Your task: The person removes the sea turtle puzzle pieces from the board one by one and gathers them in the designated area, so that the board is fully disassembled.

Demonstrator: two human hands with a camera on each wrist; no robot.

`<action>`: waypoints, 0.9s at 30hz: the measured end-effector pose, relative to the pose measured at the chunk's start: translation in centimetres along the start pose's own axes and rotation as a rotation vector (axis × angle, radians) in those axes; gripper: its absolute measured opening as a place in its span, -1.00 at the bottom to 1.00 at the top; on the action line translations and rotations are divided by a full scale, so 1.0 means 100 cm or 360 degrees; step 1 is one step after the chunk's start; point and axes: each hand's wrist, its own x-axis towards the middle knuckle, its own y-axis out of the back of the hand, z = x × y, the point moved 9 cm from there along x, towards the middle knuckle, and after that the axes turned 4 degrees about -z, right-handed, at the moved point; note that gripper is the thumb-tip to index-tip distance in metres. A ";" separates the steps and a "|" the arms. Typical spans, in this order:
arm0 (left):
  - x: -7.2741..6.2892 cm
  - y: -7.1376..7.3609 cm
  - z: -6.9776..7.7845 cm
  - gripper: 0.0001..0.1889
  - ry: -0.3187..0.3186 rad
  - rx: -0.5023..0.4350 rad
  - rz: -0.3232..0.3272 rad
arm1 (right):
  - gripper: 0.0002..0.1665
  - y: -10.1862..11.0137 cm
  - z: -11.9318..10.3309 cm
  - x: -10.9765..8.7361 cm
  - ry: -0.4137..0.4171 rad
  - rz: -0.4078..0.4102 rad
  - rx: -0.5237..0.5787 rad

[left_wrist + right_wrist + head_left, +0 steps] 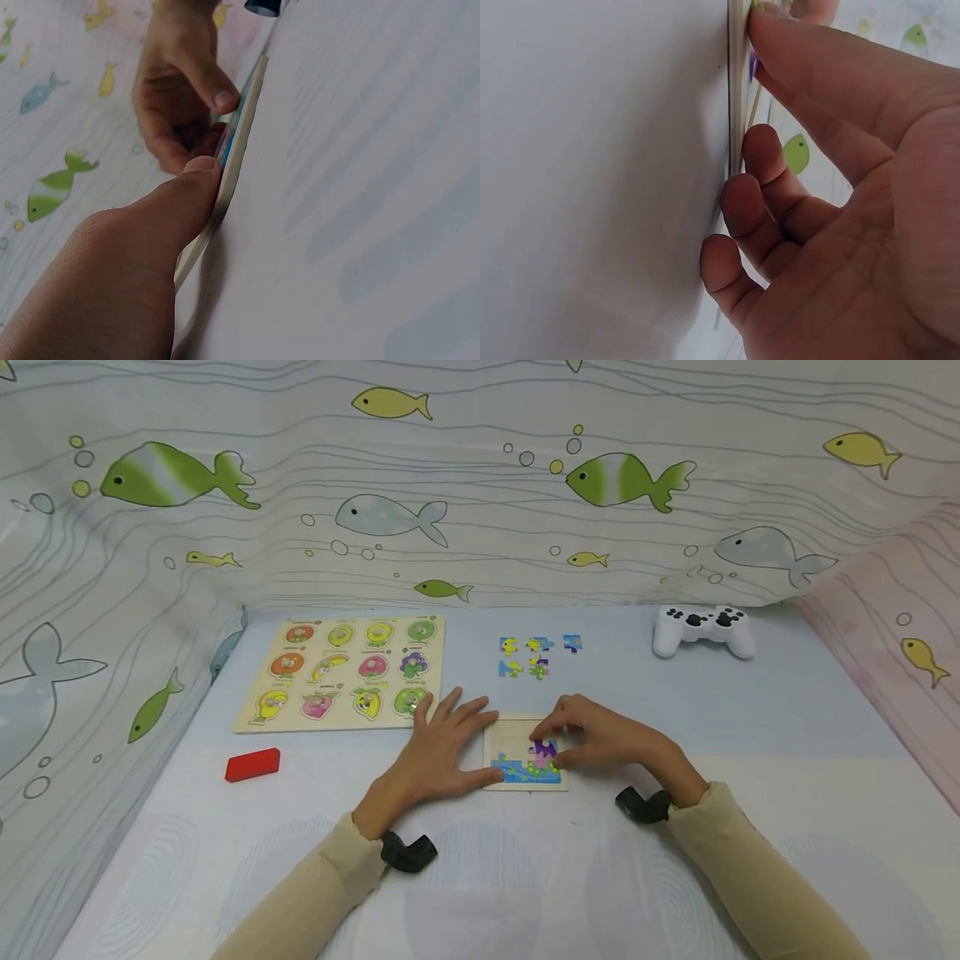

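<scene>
A small wooden jigsaw tray [508,735] lies in the middle of the table in the head view, its lower part filled with blue and pink pieces. My left hand [442,747] is spread at the tray's left side, the thumb [199,187] resting on its front left corner. Over the tray's right half, my right hand [611,737] pinches a purple puzzle piece [543,748] between thumb and index finger, low against the pieces laid there. In the right wrist view the other fingers [744,204] curl loosely beside the tray's edge.
Several loose jigsaw pieces [510,668] lie beyond the tray. A wooden fruit puzzle board [251,722] is at the back left, partly under the left fingertips. A red block [252,765] lies at the left, a white game controller [703,631] at the back right.
</scene>
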 end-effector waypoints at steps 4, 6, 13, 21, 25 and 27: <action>-0.001 -0.001 -0.001 -0.12 -0.0001 -0.0004 0.0005 | -0.54 -0.002 -0.003 0.000 0.0003 -0.0030 -0.0005; -0.001 -0.001 -0.001 -0.12 -0.0001 -0.0010 0.0004 | -0.55 -0.002 -0.003 0.000 0.0002 -0.0033 -0.0010; -0.001 -0.001 0.000 -0.12 -0.0003 -0.0027 0.0002 | -0.55 -0.002 -0.007 0.000 -0.0010 -0.0027 -0.0011; -0.001 0.001 0.001 -0.12 0.0008 -0.0030 -0.0005 | -0.56 0.000 -0.013 -0.002 0.0038 -0.0006 0.0036; -0.001 0.001 0.001 -0.12 0.0004 -0.0024 0.0001 | -0.55 0.000 -0.014 -0.002 0.0037 -0.0009 0.0062; -0.001 0.001 0.001 -0.12 0.0003 -0.0015 -0.0001 | -0.55 0.000 -0.013 -0.001 0.0034 -0.0013 0.0063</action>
